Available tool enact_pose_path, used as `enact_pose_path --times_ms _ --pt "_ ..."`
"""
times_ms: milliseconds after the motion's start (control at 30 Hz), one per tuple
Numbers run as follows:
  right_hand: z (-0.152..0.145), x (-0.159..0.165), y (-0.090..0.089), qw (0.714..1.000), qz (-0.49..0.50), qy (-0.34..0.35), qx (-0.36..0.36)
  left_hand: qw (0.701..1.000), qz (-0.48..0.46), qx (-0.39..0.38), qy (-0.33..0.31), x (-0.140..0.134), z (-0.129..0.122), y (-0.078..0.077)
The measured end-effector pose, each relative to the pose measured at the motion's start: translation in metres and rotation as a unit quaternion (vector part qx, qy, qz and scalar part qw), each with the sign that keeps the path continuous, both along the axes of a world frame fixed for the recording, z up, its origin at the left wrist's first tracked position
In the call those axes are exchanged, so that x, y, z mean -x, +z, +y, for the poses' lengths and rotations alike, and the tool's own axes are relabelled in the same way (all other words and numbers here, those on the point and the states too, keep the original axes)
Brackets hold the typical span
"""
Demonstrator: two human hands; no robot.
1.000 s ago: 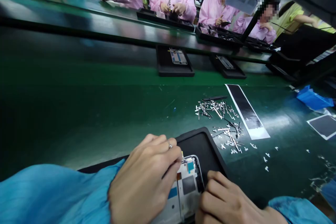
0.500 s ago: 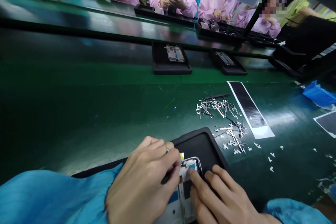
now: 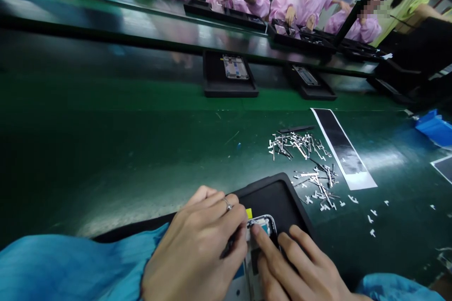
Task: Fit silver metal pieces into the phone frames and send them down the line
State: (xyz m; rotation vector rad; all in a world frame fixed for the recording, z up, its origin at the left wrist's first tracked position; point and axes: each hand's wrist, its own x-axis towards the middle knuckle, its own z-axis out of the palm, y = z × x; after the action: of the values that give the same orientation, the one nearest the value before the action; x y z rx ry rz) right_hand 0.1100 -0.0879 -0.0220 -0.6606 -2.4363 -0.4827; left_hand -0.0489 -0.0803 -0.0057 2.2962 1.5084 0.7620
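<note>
A silver phone frame with blue patches lies in a black tray right below me. A yellow tab sticks out at its upper left edge. My left hand, a ring on one finger, bends over the frame's left side. Its thumb and fingers are pinched together by the upper edge, and whatever is between them is hidden. My right hand rests over the right side, fingers partly spread. Its index fingertip touches the frame near the top, beside the left fingertips.
Right of the tray lie piles of thin metallic strips and scattered white bits. Beyond are a black-and-white sheet, a blue object and two trays with phone frames. Several people in pink work across the bench.
My right index fingertip has slid slightly up toward the frame's top edge. The left hand keeps its pinch. The view has shifted a little, and co-workers' hands across the bench have moved.
</note>
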Motion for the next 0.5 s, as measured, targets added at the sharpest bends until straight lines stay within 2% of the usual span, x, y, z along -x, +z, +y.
enact_pose_path --times_ms 200,333,500 --pt "0.001 -0.004 0.006 1.000 -0.026 -0.003 0.011 1.000 -0.008 0.018 -0.012 0.002 0.002 0.001" --pt "0.003 -0.005 0.014 0.993 -0.111 0.013 0.042 0.999 -0.015 0.028 -0.026 0.005 0.001 0.001" --pt "0.005 -0.003 0.014 0.991 -0.129 0.042 0.006 0.997 0.009 0.039 -0.064 0.006 0.000 0.000"
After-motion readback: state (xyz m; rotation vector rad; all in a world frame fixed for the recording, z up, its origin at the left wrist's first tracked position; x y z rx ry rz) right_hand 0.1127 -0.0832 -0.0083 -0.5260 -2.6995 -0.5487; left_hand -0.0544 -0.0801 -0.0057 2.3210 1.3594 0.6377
